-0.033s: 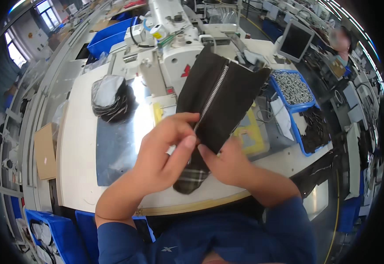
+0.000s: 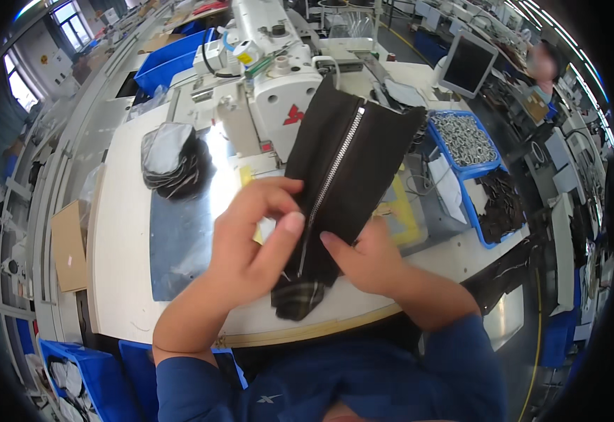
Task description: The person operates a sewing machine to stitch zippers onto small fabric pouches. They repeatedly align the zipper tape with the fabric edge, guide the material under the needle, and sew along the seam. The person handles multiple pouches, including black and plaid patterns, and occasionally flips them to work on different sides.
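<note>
A dark brown fabric piece with a metal zipper [image 2: 336, 165] is held up in front of me, tilted, its upper end leaning right. My right hand [image 2: 369, 259] grips its lower right edge, thumb on the front and the other fingers hidden behind. At the left edge, beside the zipper, my left hand [image 2: 254, 235] has its thumb and index finger apart with nothing visible between them. Below the zipper's lower end hangs a plaid cloth part [image 2: 298, 299]. Behind the piece stands a white sewing machine [image 2: 272, 105], partly covered by it.
On the worktable [image 2: 120, 281], a stack of dark and grey fabric pieces [image 2: 170, 158] lies left on a metal plate [image 2: 180, 246]. To the right are a blue tray of metal rings [image 2: 465, 141] and a blue tray of dark pieces [image 2: 498, 204]. A monitor [image 2: 468, 65] stands behind them.
My left thumb and index finger have come apart and shifted slightly left, off the zipper. More of the zipper's lower end now shows. The right hand keeps its grip.
</note>
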`<action>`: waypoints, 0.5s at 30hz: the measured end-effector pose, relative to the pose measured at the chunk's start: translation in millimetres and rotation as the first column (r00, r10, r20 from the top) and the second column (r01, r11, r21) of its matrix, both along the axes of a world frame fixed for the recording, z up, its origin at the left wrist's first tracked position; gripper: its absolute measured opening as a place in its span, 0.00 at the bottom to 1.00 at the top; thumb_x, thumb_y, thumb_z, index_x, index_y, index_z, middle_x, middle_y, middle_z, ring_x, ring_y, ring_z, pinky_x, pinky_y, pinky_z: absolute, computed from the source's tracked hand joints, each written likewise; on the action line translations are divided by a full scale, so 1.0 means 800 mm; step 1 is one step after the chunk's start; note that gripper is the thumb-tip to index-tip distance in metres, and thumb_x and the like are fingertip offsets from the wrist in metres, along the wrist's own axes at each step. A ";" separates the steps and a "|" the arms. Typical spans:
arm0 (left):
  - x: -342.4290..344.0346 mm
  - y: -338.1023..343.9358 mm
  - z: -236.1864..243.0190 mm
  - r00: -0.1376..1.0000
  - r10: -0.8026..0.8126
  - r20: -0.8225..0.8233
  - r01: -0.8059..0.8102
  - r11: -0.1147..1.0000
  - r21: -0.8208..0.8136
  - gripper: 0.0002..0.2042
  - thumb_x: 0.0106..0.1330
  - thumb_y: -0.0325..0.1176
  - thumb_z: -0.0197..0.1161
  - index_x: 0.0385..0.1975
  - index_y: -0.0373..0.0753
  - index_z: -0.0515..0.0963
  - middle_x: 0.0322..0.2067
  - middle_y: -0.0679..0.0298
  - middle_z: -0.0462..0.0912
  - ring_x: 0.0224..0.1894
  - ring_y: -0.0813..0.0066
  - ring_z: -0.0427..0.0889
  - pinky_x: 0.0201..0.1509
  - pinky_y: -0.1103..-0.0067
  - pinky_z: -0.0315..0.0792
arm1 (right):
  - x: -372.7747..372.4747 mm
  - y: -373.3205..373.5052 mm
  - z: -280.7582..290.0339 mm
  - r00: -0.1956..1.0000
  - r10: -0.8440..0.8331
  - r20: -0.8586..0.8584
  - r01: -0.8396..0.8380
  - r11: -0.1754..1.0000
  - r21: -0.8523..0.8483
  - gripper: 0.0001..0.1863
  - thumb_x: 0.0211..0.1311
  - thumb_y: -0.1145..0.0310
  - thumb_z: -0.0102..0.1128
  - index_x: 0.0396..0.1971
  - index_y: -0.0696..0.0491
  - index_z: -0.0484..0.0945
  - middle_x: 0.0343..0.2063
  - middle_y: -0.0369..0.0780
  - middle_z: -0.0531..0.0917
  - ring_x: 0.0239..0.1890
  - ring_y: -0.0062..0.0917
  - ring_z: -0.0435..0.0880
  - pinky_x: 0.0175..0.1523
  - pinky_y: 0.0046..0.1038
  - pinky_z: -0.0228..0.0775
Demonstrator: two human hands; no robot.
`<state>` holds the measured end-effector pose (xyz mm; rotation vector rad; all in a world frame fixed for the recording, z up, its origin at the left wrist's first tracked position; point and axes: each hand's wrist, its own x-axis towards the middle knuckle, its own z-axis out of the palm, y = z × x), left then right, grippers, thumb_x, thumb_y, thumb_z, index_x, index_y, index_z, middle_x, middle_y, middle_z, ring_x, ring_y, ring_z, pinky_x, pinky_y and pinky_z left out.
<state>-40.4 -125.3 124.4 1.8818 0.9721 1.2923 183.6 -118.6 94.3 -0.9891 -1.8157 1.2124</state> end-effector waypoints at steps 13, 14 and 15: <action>0.007 0.076 -0.084 0.845 -0.082 0.529 0.410 0.734 -0.541 0.22 0.65 0.18 0.70 0.59 0.31 0.81 0.49 0.62 0.90 0.49 0.76 0.88 0.58 0.76 0.81 | 0.020 0.086 -0.022 0.945 -0.110 -0.308 0.016 0.956 -0.293 0.23 0.67 0.68 0.74 0.59 0.58 0.81 0.51 0.39 0.88 0.52 0.22 0.85 0.61 0.32 0.78; 0.000 0.079 -0.087 0.835 -0.073 0.545 0.414 0.736 -0.536 0.20 0.63 0.17 0.69 0.57 0.32 0.82 0.48 0.63 0.91 0.48 0.76 0.89 0.58 0.76 0.81 | 0.017 0.096 -0.018 0.954 -0.069 -0.291 -0.010 0.965 -0.262 0.24 0.66 0.68 0.75 0.59 0.58 0.81 0.50 0.38 0.89 0.51 0.22 0.86 0.60 0.32 0.78; -0.005 0.081 -0.087 0.842 -0.090 0.533 0.419 0.732 -0.538 0.19 0.63 0.17 0.70 0.56 0.32 0.83 0.47 0.63 0.91 0.48 0.77 0.88 0.57 0.76 0.81 | 0.014 0.104 -0.014 0.962 -0.028 -0.272 -0.037 0.972 -0.231 0.24 0.66 0.67 0.75 0.59 0.58 0.81 0.50 0.38 0.89 0.50 0.22 0.86 0.60 0.32 0.78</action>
